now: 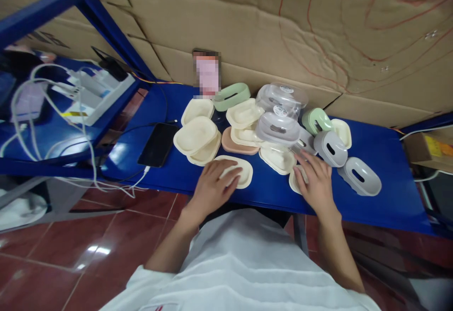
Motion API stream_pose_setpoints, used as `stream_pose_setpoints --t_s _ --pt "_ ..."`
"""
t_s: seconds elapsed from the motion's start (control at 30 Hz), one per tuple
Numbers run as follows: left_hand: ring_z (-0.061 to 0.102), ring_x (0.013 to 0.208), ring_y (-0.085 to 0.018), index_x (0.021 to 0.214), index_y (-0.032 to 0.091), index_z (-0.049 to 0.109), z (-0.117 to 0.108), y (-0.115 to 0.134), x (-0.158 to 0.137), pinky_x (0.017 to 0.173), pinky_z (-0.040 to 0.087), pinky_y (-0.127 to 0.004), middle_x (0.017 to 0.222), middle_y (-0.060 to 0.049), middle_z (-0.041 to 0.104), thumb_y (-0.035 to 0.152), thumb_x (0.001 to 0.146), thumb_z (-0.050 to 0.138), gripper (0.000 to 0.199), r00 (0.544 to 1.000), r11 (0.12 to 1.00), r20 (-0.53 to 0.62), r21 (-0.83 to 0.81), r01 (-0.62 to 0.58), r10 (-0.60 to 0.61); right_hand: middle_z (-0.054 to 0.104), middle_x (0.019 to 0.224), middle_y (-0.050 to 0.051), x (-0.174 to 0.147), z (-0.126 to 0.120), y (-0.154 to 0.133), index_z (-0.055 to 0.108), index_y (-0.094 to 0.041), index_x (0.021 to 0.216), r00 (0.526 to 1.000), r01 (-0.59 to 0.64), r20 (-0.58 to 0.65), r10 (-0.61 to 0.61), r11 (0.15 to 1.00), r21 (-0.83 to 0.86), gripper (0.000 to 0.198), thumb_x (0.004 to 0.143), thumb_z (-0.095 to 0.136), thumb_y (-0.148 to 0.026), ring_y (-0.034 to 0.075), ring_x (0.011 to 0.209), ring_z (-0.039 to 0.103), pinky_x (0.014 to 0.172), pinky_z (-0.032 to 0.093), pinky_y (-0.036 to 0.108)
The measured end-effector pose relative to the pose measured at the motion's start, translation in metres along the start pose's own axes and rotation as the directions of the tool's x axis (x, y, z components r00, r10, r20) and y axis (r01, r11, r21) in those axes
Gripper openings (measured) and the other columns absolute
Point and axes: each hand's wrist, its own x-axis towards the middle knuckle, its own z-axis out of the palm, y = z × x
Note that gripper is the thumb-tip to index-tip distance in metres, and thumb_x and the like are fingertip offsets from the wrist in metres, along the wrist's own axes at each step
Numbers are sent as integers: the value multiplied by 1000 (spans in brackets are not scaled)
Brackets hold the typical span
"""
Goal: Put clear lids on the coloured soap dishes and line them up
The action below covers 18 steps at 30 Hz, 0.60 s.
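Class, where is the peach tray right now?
In the head view, the peach tray lies just beyond the left hand, right of the stacked cream trays, partly hidden by another cream tray.

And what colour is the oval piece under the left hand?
The oval piece is cream, as the head view shows best.

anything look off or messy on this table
Nothing visibly spilled or broken. A white cable at the black phone droops past the front edge of the blue table, so might snag; some cream trays overlap at uneven angles.
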Motion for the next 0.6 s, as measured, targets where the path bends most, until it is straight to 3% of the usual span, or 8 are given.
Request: stream_pose_setpoints --t_s 0.1,0.27,0.43,0.6 --pt "70 123 -26 128 25 68 14 10 2 109 52 -47 132 -10 75 19 103 67 25 996 999 78 5 -41 41 64 154 14 44 10 10 59 -23 152 999 40 -21 -40 999 -17 47 108 64 -39 33 138 59 110 46 48" --pt "59 143 -35 136 25 65 7 1 -22 121 44 -61 148 -15 66 25 100 73 37 990 995 117 67 71 -79 78 131 8 79 14 23 76 -26 132 994 110 -2 -110 992 68 30 108 64 -40 30 127 65 108 49 48" --pt "63 138 -35 131 23 67 -7 -10 -42 114 53 -57 145 -16 68 26 102 70 30 970 994 215 44 101 -109 79 124 7 85 -9 23 78 -26 121 998 -11 -47 31 929 370 22 104 70 -36 28 123 72 111 55 48" --pt "70 126 -31 124 22 70 0 -3 -37 106 59 -49 138 -14 73 22 103 68 21 964 999 265 -35 19 -9 79 125 7 59 -34 5 76 -27 121 996 -69 -13 83 892 446 21 101 73 -29 28 122 74 108 59 48"
